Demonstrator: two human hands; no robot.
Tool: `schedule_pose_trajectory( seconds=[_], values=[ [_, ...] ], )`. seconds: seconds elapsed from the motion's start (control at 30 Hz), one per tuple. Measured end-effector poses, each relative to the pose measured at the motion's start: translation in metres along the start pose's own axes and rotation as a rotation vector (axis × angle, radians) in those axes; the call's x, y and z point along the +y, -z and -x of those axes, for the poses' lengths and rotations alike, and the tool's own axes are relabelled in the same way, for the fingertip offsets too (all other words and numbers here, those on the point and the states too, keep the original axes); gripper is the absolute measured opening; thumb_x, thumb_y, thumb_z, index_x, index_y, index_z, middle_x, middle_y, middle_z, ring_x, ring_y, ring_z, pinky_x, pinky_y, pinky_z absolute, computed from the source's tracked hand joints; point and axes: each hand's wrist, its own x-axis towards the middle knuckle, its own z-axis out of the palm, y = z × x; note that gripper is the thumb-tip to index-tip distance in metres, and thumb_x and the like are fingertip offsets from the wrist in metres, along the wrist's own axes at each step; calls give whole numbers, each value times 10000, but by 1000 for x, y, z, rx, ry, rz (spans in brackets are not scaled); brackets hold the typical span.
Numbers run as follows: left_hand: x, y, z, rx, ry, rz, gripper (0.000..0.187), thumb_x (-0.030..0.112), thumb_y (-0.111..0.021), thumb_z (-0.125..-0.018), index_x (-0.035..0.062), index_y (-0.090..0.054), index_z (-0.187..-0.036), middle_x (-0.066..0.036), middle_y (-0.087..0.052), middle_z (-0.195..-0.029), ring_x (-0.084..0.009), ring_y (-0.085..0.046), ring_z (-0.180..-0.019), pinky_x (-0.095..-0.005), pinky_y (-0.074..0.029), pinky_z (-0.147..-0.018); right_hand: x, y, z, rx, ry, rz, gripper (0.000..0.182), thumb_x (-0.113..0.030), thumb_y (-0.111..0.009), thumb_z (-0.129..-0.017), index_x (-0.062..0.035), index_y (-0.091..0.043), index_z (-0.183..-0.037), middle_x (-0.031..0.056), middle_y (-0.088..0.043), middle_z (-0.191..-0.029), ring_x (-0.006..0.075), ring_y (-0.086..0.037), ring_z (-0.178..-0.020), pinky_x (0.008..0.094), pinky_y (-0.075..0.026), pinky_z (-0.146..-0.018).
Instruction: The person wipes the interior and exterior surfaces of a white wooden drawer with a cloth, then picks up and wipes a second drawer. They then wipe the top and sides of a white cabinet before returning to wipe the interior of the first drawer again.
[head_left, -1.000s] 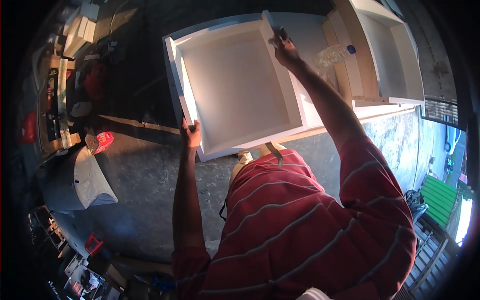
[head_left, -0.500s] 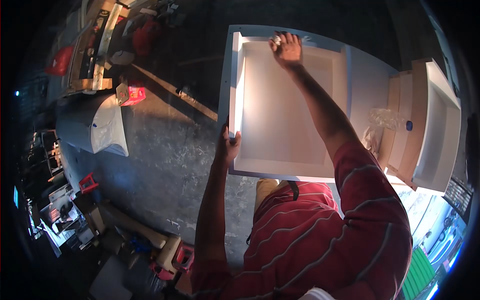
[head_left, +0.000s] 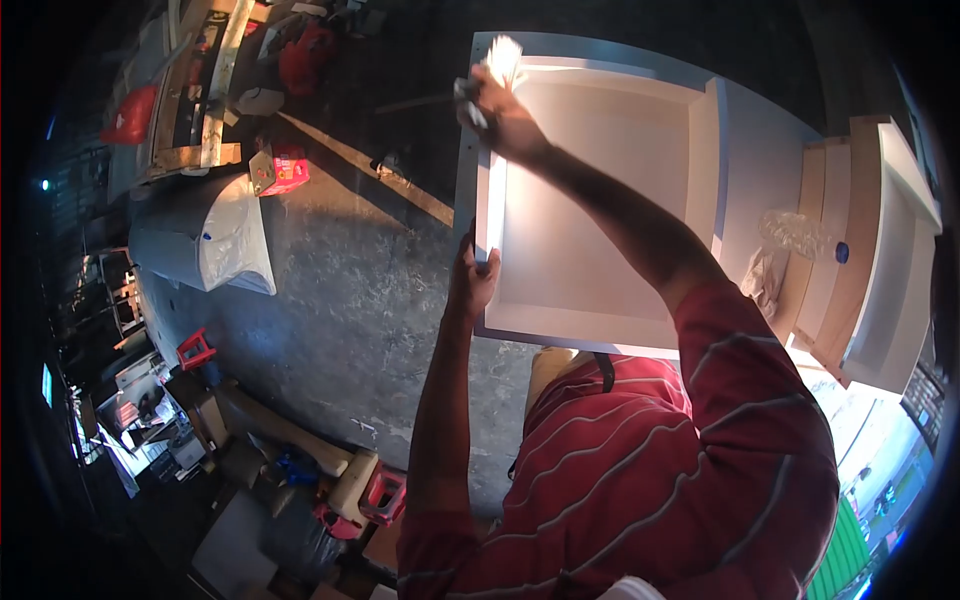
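Note:
A white drawer-like box, with its open side up, lies on a pale board in front of me. Closed around a crumpled white cloth, my right hand is at the box's far left corner. Bright light falls on the cloth, and a greyish bit shows at the hand's other side. My left hand grips the box's left wall, thumb on the top edge and fingers hidden on the outer side.
At the right are a second white drawer, a clear plastic bag and a blue cap. Across the concrete floor stand a red box, a curved white sheet, a long plank and red stools.
My right hand has moved left with the cloth, from the middle of the far edge to the far left corner. The left hand keeps its hold on the wall. The view has shifted slightly.

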Motion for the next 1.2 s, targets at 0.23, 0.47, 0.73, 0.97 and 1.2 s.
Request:
schedule_pose_trajectory(
  seconds=[0.23,0.47,0.73,0.97,1.2],
  values=[
    [-4,-2,1,6,25,-23,454,249,-542,-887,-14,-431,-1241,-223,-540,-1135,-349,-539,-1025,-402,-426,-869,2,39,78,674,-119,411,182,-89,-451,-882,-20,-532,-1030,172,-547,-984,339,-556,-847,405,-450,-780],
    [1,3,3,-50,97,-32,424,188,-519,-879,-33,-425,-1229,-251,-513,-1128,-402,-521,-1018,-421,-424,-870,53,5,41,395,-41,1077,357,-177,-502,-843,-23,-531,-1163,156,-545,-1109,285,-451,-1132,432,-353,-946],
    [-1,4,0,-31,30,-7,428,211,-492,-891,-41,-424,-1230,-260,-496,-1147,-416,-504,-1037,-428,-407,-883,98,13,161,-281,-75,-204,365,-91,-556,-794,-181,-587,-1146,68,-562,-1068,254,-474,-1084,401,-334,-983],
    [4,7,3,-86,128,-39,437,220,-492,-886,-50,-422,-1222,-256,-504,-1127,-410,-511,-1010,-426,-410,-870,50,66,53,-137,36,1097,378,-166,-521,-823,-132,-535,-1199,83,-538,-1200,241,-465,-1145,397,-343,-946],
    [-4,7,2,-82,109,-18,458,262,-501,-895,-48,-424,-1223,-242,-517,-1123,-383,-523,-1005,-415,-413,-865,47,73,31,-307,151,1254,223,-188,-484,-848,-102,-570,-1035,32,-539,-1142,209,-451,-1117,353,-378,-907]
  ],
)
